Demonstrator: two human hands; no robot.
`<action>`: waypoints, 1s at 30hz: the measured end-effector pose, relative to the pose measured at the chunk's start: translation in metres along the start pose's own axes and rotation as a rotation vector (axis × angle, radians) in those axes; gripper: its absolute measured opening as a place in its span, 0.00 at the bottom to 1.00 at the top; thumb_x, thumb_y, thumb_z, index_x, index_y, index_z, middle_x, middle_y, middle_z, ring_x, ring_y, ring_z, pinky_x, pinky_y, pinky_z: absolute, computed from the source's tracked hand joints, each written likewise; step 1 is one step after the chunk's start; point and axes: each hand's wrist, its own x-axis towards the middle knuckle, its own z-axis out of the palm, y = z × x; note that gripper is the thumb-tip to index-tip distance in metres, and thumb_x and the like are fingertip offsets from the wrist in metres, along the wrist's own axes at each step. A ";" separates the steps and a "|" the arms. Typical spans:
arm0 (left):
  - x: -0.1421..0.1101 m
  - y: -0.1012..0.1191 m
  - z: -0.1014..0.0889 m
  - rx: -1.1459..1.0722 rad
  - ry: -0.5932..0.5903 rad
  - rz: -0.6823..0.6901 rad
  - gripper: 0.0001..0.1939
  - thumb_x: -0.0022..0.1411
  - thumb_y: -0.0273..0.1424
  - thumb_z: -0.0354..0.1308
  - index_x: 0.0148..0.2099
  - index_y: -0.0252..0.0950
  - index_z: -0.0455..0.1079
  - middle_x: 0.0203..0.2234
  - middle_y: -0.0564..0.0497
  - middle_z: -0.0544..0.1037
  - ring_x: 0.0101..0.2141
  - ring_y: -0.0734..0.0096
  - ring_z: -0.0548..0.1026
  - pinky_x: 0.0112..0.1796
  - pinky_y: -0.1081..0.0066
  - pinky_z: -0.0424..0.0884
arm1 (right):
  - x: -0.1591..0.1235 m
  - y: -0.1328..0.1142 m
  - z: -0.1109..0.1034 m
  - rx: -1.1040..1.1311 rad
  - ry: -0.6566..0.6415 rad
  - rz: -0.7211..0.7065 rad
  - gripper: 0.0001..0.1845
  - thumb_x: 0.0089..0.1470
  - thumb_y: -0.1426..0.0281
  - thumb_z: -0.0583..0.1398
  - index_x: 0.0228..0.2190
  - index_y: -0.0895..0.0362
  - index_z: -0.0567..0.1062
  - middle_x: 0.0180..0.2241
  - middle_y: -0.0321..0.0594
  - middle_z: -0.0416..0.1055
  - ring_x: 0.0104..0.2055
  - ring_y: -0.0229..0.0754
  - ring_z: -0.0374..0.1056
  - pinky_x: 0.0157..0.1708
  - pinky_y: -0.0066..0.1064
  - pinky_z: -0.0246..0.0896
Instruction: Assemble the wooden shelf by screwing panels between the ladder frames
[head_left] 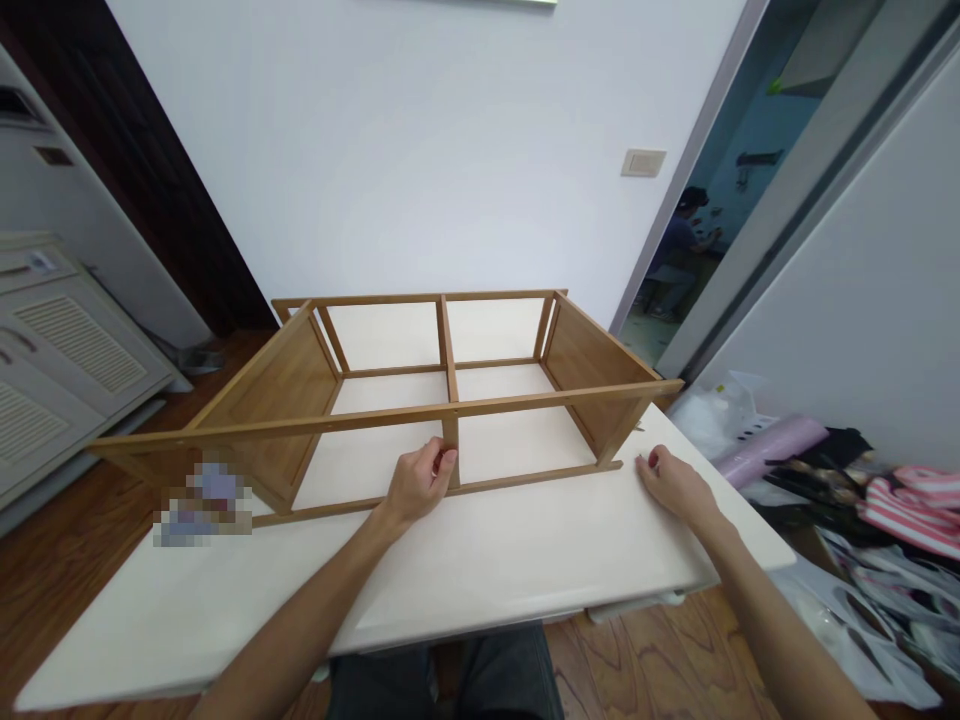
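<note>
A wooden frame point(390, 412) with two side panels and a middle divider lies on the white table point(525, 560). With fingers curled round the short upright at the front middle of the frame, my left hand point(424, 480) grips it just below the front rail. My right hand point(667, 480) rests on the table near the frame's right front corner, thumb and fingers pinched together. A tiny tip shows at those fingers, too small to name. Just behind this hand a small thin piece point(639, 429) lies on the tabletop.
A blurred-out patch point(206, 505) covers something at the table's left front. To the right, bags and clothes point(911, 500) are piled on the floor. A white cabinet point(75, 350) stands at left. Through the doorway a person point(679, 240) sits in another room.
</note>
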 end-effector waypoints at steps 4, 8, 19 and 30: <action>-0.001 0.001 -0.001 0.017 -0.004 0.021 0.17 0.74 0.40 0.44 0.31 0.41 0.59 0.17 0.56 0.68 0.19 0.71 0.69 0.25 0.72 0.63 | 0.001 0.003 0.001 -0.099 -0.034 0.008 0.18 0.68 0.58 0.60 0.47 0.59 0.75 0.42 0.41 0.75 0.41 0.41 0.74 0.44 0.40 0.73; -0.001 0.003 -0.001 0.029 -0.008 0.015 0.18 0.75 0.39 0.44 0.31 0.41 0.60 0.18 0.55 0.68 0.20 0.72 0.68 0.25 0.72 0.62 | 0.000 0.010 -0.003 -0.146 -0.057 0.004 0.17 0.68 0.58 0.59 0.47 0.60 0.75 0.41 0.41 0.75 0.40 0.41 0.74 0.44 0.40 0.73; -0.003 0.000 -0.003 -0.075 -0.024 -0.052 0.17 0.73 0.41 0.48 0.31 0.40 0.63 0.18 0.56 0.68 0.19 0.72 0.66 0.25 0.71 0.61 | -0.013 0.009 -0.001 -0.056 -0.069 -0.145 0.19 0.67 0.59 0.61 0.52 0.58 0.74 0.48 0.43 0.75 0.45 0.43 0.74 0.47 0.42 0.74; 0.005 0.008 -0.008 -0.193 -0.005 -0.135 0.17 0.74 0.44 0.47 0.37 0.40 0.68 0.24 0.53 0.76 0.25 0.71 0.75 0.31 0.70 0.71 | -0.008 0.011 0.005 -0.051 -0.080 -0.217 0.18 0.69 0.59 0.59 0.52 0.59 0.73 0.46 0.43 0.75 0.45 0.43 0.74 0.48 0.43 0.73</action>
